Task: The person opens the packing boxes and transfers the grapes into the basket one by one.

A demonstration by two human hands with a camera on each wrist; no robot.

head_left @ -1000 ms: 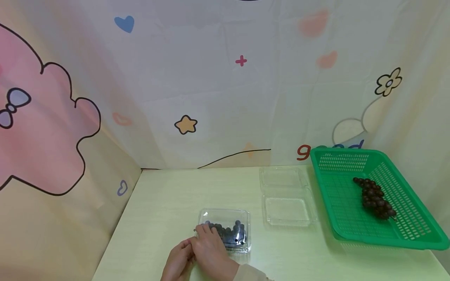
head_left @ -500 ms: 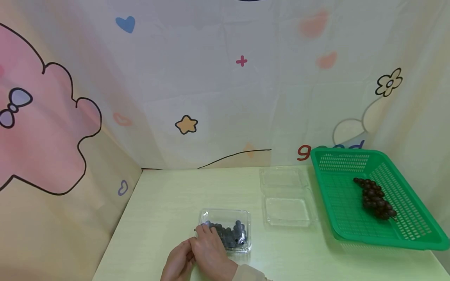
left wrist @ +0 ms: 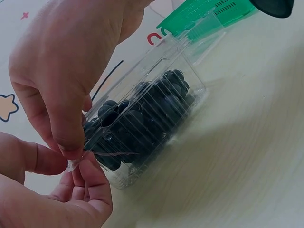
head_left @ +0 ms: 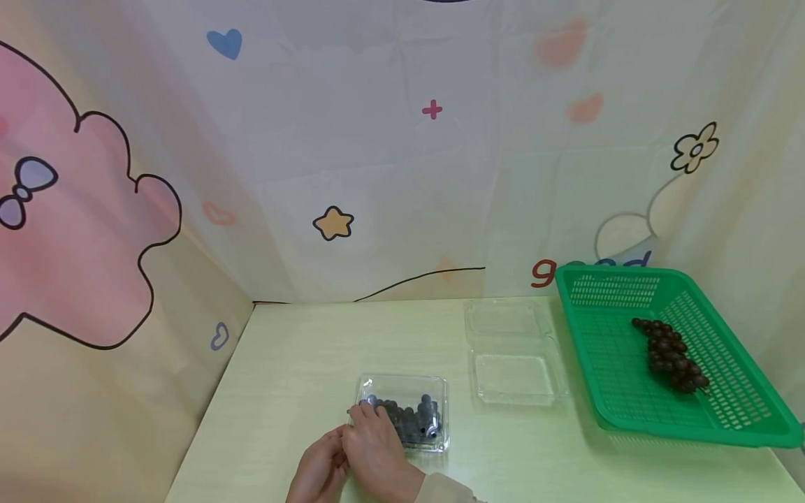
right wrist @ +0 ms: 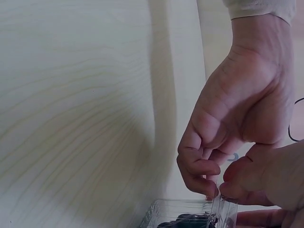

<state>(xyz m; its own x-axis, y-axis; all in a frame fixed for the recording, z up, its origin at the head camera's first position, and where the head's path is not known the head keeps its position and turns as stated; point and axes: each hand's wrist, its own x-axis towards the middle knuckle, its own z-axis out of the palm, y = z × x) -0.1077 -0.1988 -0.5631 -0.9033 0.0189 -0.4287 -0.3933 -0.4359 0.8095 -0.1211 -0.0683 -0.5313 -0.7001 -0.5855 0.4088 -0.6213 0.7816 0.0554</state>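
Note:
A lidded clear plastic clamshell box holds dark grapes at the front middle of the table. At its left edge my left hand pinches a bit of the clear plastic between thumb and fingers, shown best in the left wrist view. My right hand lies over the box's left side, its fingertips on the lid in the head view. Both hands meet at this edge. In the right wrist view, the right hand's fingers curl onto the clear rim, beside the left thumb.
An open clear clamshell lies behind and to the right of the box. Farther right stands a green basket with a dark grape bunch in it. A printed curtain hangs behind the table.

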